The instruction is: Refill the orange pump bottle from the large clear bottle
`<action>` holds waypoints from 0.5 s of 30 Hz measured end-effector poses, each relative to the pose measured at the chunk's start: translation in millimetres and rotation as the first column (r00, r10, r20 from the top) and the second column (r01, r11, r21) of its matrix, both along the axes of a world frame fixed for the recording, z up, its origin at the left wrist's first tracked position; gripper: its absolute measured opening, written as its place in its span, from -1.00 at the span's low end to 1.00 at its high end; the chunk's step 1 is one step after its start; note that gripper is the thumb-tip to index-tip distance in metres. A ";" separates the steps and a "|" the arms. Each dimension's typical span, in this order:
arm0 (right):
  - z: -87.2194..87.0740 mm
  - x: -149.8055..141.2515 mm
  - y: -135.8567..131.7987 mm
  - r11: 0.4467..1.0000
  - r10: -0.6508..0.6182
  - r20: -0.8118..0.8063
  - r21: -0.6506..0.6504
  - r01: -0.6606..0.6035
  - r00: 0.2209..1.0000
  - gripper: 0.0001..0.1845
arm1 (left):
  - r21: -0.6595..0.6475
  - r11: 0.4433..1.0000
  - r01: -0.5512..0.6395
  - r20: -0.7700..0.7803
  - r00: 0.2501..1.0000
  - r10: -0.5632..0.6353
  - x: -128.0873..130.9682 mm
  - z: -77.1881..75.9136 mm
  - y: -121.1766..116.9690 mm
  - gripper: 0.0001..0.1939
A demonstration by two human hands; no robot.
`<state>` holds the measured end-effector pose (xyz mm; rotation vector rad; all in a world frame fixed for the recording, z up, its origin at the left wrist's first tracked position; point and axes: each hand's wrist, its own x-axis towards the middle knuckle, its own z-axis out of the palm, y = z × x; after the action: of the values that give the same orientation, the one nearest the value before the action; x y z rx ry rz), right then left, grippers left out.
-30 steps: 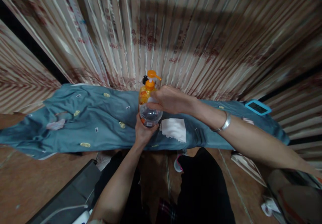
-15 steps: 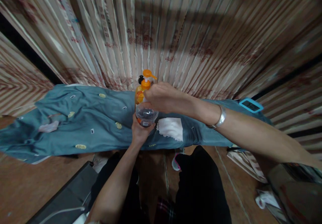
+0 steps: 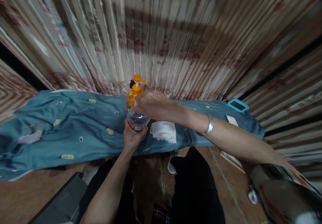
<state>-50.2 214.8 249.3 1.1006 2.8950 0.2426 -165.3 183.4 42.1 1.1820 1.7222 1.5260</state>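
Note:
My left hand is wrapped around the base of a clear plastic bottle, holding it above a table covered with a blue-grey cloth. From the right, my right hand closes over the top of that bottle, fingers curled around its neck, which is hidden. Directly behind the bottle stands an orange pump dispenser bottle with an orange nozzle. A white cloth lies on the table just right of the bottle. My right wrist bears a silver bracelet.
A blue-framed device and a small card lie at the table's right end. Striped curtains hang behind. My dark-trousered legs are below, with a dark box at lower left and a bag at lower right.
The view has shifted, so everything sits a little further left and the table edge lower. Both hands keep their hold on the clear bottle.

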 end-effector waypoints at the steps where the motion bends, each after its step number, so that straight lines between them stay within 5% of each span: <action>1: 0.7 0.4 0.1 1.000 0.019 0.023 -0.007 -0.019 1.000 -0.70 | 0.010 1.000 0.000 -0.001 1.000 0.000 -0.1 -0.7 0.3 -0.23; 5: 3.7 1.5 -0.9 0.992 0.103 0.055 -0.080 -0.098 0.993 -0.70 | 0.063 0.998 -0.001 0.013 1.000 0.000 -0.2 -3.4 1.5 -0.24; 9: 1.5 1.2 -1.8 0.999 0.051 -0.009 -0.011 -0.052 0.999 -0.54 | 0.060 0.998 0.004 0.018 1.000 -0.005 -0.1 -1.7 1.0 -0.22; 12: 0.4 1.6 -0.2 1.000 -0.022 0.021 0.011 0.022 1.000 -0.61 | 0.028 1.000 0.000 0.005 1.000 0.000 0.1 0.4 0.1 -0.23; 15: 2.1 3.7 2.6 0.998 0.053 0.027 -0.027 -0.052 0.998 -0.75 | 0.018 1.000 -0.008 -0.001 1.000 0.008 0.4 0.3 0.1 -0.24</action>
<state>-46.5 217.3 251.4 1.0107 2.8967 0.2193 -164.9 183.5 42.4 1.1861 1.7191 1.5488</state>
